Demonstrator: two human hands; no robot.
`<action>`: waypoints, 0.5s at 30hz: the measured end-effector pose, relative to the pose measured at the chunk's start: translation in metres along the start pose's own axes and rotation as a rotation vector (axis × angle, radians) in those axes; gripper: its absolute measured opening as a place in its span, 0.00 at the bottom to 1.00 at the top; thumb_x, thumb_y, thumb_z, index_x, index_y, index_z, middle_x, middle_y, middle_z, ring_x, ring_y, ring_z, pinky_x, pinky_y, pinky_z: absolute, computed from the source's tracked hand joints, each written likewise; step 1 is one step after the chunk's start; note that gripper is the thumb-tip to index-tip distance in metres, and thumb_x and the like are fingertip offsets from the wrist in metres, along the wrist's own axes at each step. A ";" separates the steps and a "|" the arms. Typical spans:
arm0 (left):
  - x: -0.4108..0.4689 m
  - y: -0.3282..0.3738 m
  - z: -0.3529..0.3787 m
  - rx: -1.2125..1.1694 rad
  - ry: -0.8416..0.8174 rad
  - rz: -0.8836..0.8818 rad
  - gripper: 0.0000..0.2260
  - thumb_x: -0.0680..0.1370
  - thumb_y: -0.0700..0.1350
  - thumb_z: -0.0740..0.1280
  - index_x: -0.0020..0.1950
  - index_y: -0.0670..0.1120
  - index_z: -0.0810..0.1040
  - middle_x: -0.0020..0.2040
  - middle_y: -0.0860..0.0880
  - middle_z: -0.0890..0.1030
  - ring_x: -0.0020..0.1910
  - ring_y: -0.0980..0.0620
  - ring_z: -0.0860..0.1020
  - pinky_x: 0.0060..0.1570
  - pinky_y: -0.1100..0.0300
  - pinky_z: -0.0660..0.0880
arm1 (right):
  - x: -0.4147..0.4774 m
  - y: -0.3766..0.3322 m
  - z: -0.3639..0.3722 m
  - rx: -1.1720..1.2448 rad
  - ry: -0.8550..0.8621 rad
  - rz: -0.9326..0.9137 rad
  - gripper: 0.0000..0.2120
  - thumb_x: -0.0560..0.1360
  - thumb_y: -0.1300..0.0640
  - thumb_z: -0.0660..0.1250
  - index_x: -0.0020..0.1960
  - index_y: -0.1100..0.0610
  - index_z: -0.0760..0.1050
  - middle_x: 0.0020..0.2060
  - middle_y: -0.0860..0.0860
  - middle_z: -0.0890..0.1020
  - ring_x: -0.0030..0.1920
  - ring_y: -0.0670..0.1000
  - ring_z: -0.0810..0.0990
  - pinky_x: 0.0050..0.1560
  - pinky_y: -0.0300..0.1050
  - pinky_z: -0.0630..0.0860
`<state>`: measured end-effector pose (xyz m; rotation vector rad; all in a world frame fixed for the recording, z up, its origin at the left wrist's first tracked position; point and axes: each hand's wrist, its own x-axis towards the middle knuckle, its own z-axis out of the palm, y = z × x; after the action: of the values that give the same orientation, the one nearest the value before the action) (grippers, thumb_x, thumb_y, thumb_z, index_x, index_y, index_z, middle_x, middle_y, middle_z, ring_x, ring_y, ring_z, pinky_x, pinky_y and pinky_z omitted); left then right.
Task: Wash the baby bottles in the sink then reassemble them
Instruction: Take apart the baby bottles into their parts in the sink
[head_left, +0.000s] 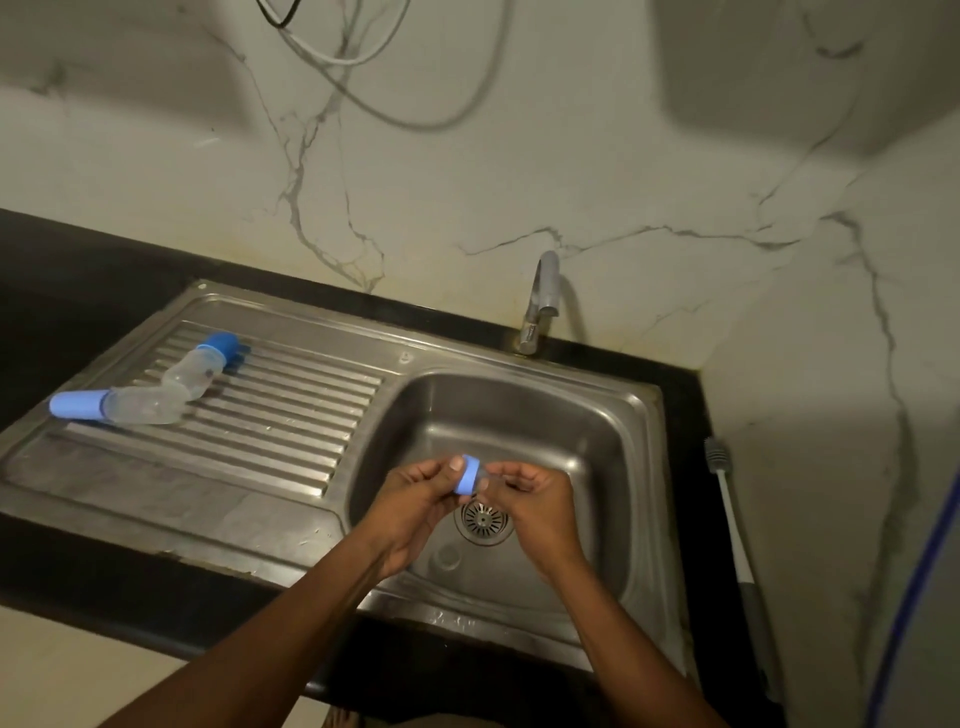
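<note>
Over the steel sink basin (587, 415) both my hands hold one small part. My left hand (415, 499) pinches a blue screw ring (466, 474) between thumb and fingers. My right hand (530, 493) grips a clear piece, seemingly the nipple, at the ring's right side; its shape is mostly hidden by my fingers. Two assembled clear baby bottles with blue caps lie on the ribbed drainboard at the left: one bottle (200, 369) points up-right, the other bottle (124, 405) lies flat with its cap to the left. They touch at their bases.
The tap (543, 301) stands behind the basin with no water running. A drain strainer (483, 519) sits in the basin floor under my hands. A white-handled bottle brush (727, 499) lies on the black counter to the right. A blue hose (914, 597) runs down the far right.
</note>
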<state>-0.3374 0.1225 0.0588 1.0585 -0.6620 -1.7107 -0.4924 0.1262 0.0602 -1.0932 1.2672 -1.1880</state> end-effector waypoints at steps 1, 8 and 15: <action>0.000 0.001 0.001 -0.001 -0.016 0.014 0.17 0.75 0.41 0.68 0.60 0.32 0.79 0.58 0.31 0.81 0.55 0.41 0.81 0.56 0.54 0.79 | 0.001 -0.003 -0.001 -0.018 0.016 -0.023 0.07 0.69 0.68 0.75 0.43 0.58 0.85 0.37 0.58 0.86 0.38 0.59 0.85 0.45 0.52 0.82; 0.004 0.007 0.008 0.030 -0.077 0.074 0.13 0.77 0.36 0.66 0.59 0.33 0.80 0.54 0.34 0.83 0.50 0.44 0.84 0.48 0.58 0.82 | 0.016 -0.023 -0.006 -0.129 0.014 -0.005 0.05 0.67 0.67 0.76 0.40 0.59 0.84 0.32 0.58 0.85 0.34 0.61 0.85 0.42 0.53 0.83; 0.007 0.011 0.009 0.063 -0.098 0.086 0.17 0.76 0.40 0.67 0.60 0.31 0.79 0.54 0.32 0.83 0.53 0.41 0.82 0.50 0.55 0.82 | 0.007 -0.021 -0.006 -0.072 -0.049 0.093 0.07 0.65 0.67 0.78 0.42 0.64 0.84 0.37 0.61 0.86 0.39 0.62 0.86 0.46 0.52 0.83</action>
<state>-0.3416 0.1111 0.0698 0.9801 -0.8171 -1.6848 -0.4993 0.1177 0.0805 -1.0972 1.3174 -1.0466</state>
